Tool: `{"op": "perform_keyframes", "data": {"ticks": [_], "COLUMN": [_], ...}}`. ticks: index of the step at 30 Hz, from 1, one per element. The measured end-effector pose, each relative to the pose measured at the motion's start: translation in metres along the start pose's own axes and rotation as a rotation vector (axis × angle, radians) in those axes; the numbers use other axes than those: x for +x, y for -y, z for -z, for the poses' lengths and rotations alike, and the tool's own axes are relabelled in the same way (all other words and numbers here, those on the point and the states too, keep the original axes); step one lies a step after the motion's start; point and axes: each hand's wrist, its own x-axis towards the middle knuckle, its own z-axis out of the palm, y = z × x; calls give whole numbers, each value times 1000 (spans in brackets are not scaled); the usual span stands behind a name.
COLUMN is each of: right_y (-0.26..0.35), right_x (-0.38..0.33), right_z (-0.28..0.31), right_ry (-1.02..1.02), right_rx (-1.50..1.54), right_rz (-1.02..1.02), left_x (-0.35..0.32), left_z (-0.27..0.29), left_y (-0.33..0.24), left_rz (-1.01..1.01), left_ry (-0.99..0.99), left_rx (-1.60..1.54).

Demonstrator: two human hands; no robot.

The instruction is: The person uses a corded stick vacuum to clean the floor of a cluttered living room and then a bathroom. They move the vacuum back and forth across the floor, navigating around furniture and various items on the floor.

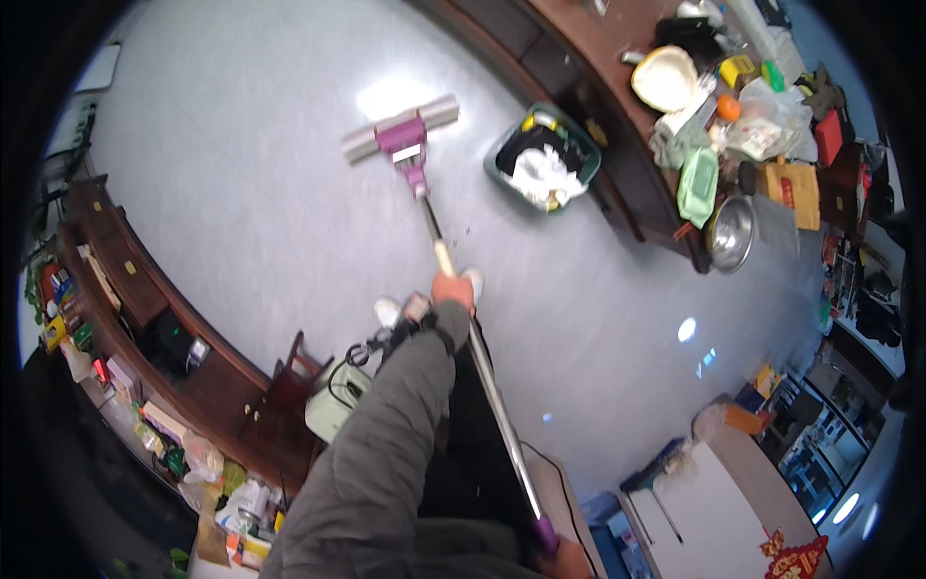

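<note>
A sponge mop with a purple head (403,143) stretches from the floor ahead back toward me. Its wide pale sponge lies slantwise on the grey floor. My left hand (452,292), at the end of a grey padded sleeve, is closed around the handle just behind its cream-coloured section. Down at the lower edge my right hand (569,560) grips the purple end of the metal pole (502,417), and part of that hand is cut off. Right of the mop head stands a dark green waste bin (502,181) holding white crumpled paper.
At upper right a brown desk (617,106) carries a yellow-rimmed bowl, bags and a steel bowl (731,234). Another cluttered wooden desk (193,396) curves along the left. Beside my left arm sits a pale green box-shaped thing (333,405) with a black cord. A white-topped cabinet (704,502) stands lower right.
</note>
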Motion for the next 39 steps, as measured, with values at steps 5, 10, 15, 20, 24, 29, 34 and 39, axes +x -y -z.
{"op": "perform_keyframes", "data": {"ticks": [5, 10, 15, 20, 24, 29, 34, 39], "right_y": [-30, 5, 0, -44, -51, -44, -49, -67], "right_x": [-60, -42, -21, -69, -43, -37, -56, -31], "right_z": [31, 49, 17, 27, 17, 10, 6, -12], "right_ry": [21, -43, 13, 44, -3, 20, -20, 12], "right_rx": [86, -118, -2, 19, -135, -92, -11, -110], "right_rz": [-116, -113, -73, -204, -227, -255, -226, -211], "left_x": [-88, -28, -18, -95, -50, -45, -85, -47], "left_z": [-23, -31, -11, -28, -29, -23, -23, -19], "left_y": [33, 35, 10, 48, 46, 37, 47, 53], "left_rz": [235, 342, 141, 267, 228, 76, 206, 131], "left_ry": [-53, 171, -52, -55, 18, 23, -16, 57], "left_rx": [89, -338, 94, 140, -48, -27, 111, 39]}}
